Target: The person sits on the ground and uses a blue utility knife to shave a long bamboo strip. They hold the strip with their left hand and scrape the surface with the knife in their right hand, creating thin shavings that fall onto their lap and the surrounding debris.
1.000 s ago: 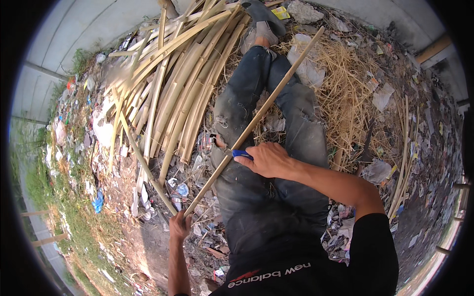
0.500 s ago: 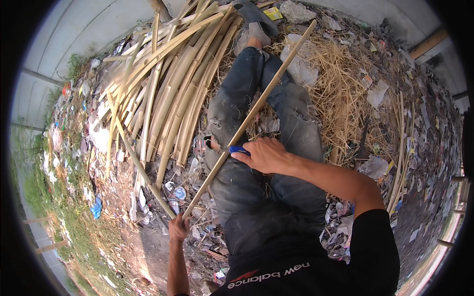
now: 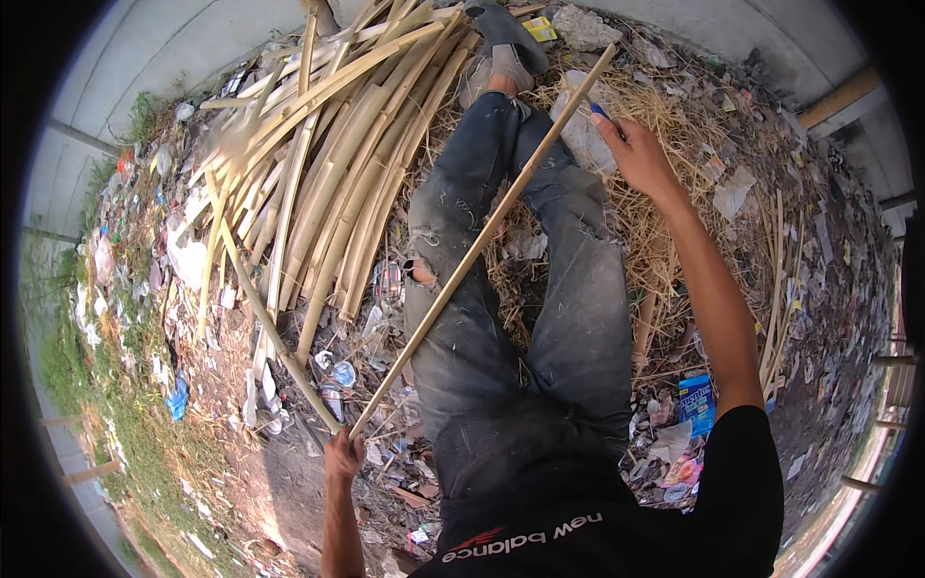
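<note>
A long, narrow bamboo strip [image 3: 482,234] slants over my outstretched legs, from my left hip side up past my feet. Its lower end is in my left hand [image 3: 343,455], whose fingers are closed around it. Another bamboo pole [image 3: 287,358] runs from the pile down to the same hand; whether the hand grips it too, I cannot tell. My right hand [image 3: 638,159], closed on a small blue-handled tool [image 3: 599,112], is beside the strip's upper part and apart from it. Most of the tool is hidden by the fingers, and its kind is unclear.
A pile of split bamboo [image 3: 361,173] lies left of my legs. Dry straw-like shavings [image 3: 665,125] cover the ground on the right, near more thin strips [image 3: 776,289]. Litter is scattered all around, including a blue wrapper [image 3: 696,405]. A pale wall [image 3: 183,48] stands beyond.
My right hand has moved up and to the right with the blue-handled tool, from the strip's middle to beyond my right knee. My left hand still holds the strip's lower end.
</note>
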A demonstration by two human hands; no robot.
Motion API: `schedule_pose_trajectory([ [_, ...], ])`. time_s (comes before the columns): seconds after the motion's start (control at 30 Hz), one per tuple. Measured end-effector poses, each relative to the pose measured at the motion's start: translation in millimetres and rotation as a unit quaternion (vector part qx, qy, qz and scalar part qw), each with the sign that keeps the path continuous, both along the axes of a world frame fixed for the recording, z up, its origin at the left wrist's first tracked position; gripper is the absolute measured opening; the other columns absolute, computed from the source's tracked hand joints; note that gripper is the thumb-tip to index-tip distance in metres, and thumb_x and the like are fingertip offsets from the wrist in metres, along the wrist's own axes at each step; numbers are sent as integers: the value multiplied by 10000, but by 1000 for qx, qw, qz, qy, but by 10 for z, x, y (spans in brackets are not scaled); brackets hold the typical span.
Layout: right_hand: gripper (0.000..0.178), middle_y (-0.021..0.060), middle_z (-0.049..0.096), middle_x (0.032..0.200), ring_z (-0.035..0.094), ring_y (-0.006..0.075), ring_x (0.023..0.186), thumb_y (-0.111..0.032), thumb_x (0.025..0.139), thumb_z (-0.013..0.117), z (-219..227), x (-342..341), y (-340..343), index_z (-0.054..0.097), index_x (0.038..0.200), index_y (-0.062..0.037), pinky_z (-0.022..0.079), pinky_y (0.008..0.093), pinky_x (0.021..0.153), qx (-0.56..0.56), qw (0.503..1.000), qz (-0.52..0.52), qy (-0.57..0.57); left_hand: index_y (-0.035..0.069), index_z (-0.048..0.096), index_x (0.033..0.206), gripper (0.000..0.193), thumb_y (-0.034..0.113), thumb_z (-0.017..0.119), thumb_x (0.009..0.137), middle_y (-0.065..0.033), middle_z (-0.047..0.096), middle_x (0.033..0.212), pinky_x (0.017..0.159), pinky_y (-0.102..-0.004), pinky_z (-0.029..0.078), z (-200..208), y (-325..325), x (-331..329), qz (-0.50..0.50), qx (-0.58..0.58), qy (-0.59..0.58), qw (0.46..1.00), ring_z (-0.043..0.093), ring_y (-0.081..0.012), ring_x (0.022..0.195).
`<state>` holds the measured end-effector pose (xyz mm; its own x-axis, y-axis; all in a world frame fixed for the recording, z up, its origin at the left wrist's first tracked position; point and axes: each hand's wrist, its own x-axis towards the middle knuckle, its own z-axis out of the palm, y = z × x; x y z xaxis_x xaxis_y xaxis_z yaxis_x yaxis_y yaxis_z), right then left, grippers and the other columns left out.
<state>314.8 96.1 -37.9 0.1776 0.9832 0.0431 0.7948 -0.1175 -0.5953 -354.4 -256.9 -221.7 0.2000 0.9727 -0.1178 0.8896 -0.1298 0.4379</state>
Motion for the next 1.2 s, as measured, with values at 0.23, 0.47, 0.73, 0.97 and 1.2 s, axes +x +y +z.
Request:
schedule_pose_trajectory([
  [0.23,447,182,638,766,630,372,690,-408,1140,491,-174,-827,-579,635,1057,6,484,467,670,10,987,142,68,69,646,1141,202,149,679,959,-206,703,832,631,-544,553,171,103,90,0,2,0,1000,694,-461,732],
  [0.47,448,249,691,840,671,474,808,-384,1144,473,-442,-846,-537,662,1052,12,496,531,708,-18,988,87,123,78,651,1114,179,169,677,962,-199,703,831,645,-550,555,145,140,87,3,-11,20,1000,694,-459,742],
  [0.73,603,275,679,779,665,511,796,-511,1109,495,-342,-1075,-621,699,919,24,506,560,705,-67,996,63,20,80,664,1082,168,183,697,953,-170,696,806,620,-522,562,144,122,169,-1,-3,23,1000,696,-432,711],
  [0.97,626,283,699,814,674,511,838,-527,1103,491,-535,-1127,-568,717,903,21,519,589,738,-54,998,27,33,80,671,1067,165,186,717,949,-155,689,784,586,-501,561,188,158,171,-8,22,16,1000,694,-406,669],
  [1.2,644,281,677,753,664,527,804,-527,1104,494,-662,-1257,-743,690,865,37,511,578,700,-10,998,13,69,78,666,1054,190,210,744,943,-156,687,756,560,-501,550,-22,57,105,-22,41,41,998,688,-406,634],
])
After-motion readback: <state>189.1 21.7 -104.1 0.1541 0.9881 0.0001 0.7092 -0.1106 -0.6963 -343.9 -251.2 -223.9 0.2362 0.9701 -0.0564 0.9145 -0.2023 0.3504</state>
